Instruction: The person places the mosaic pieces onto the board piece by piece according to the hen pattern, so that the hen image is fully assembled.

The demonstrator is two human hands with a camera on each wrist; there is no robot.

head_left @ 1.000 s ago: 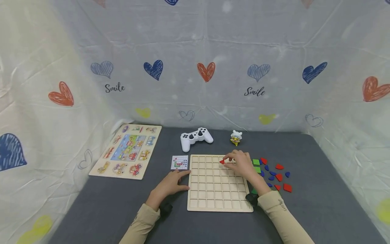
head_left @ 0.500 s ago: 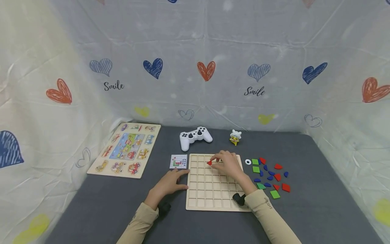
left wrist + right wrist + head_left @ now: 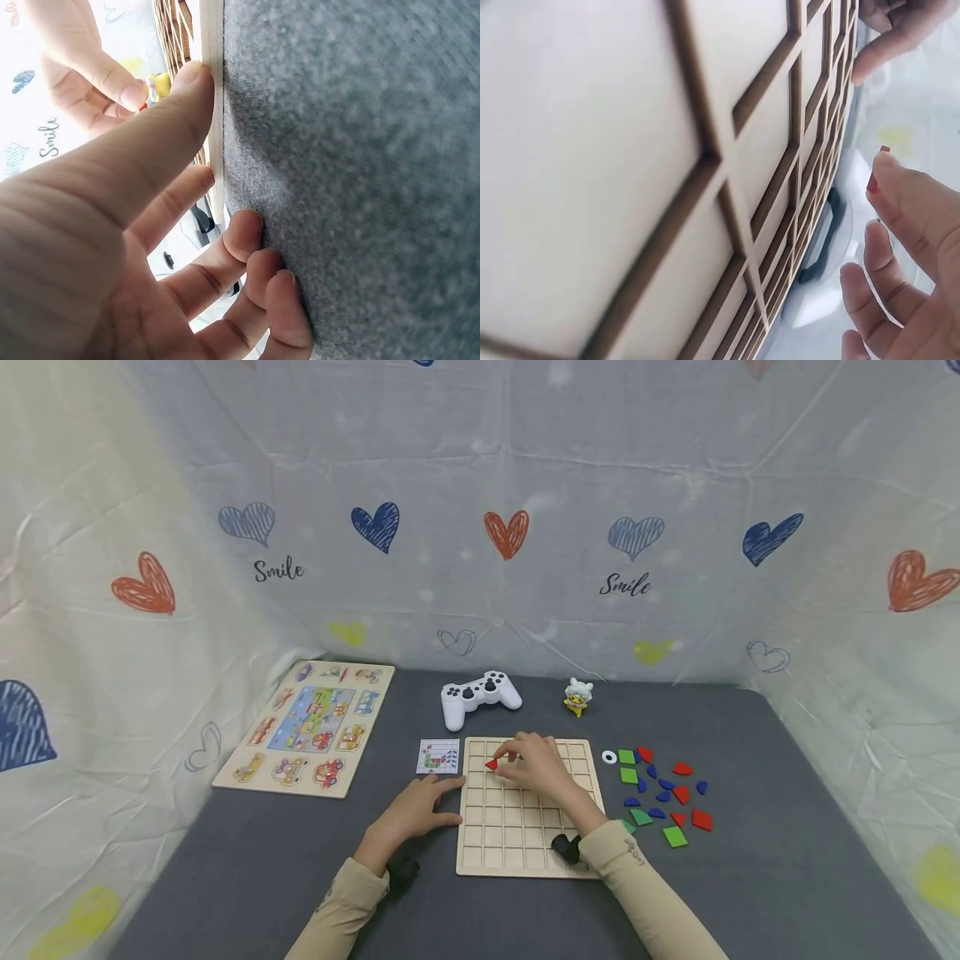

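Between thumb and forefinger my right hand [image 3: 536,767] pinches a small red pointed piece [image 3: 492,765], over the upper left squares of a wooden grid board [image 3: 502,858]. In the right wrist view the red piece [image 3: 878,169] shows edge-on, raised off the board. My left hand [image 3: 414,810] touches the board's left edge with thumb and forefinger. Its other fingers [image 3: 285,307] rest on the grey cloth in the left wrist view. Just beyond the left hand lies a small printed pattern card [image 3: 438,757].
Right of the board lie several loose flat pieces: green squares [image 3: 674,837], red pieces [image 3: 702,820], blue half-rounds [image 3: 632,802] and a white ring [image 3: 609,758]. A white game controller [image 3: 480,696] and a small figurine [image 3: 578,696] stand behind. A vehicle puzzle board [image 3: 303,727] lies far left.
My right hand has carried the red piece leftward over the board's upper rows. This uncovers the white ring and more loose pieces at right. The left hand stays at the board's edge.
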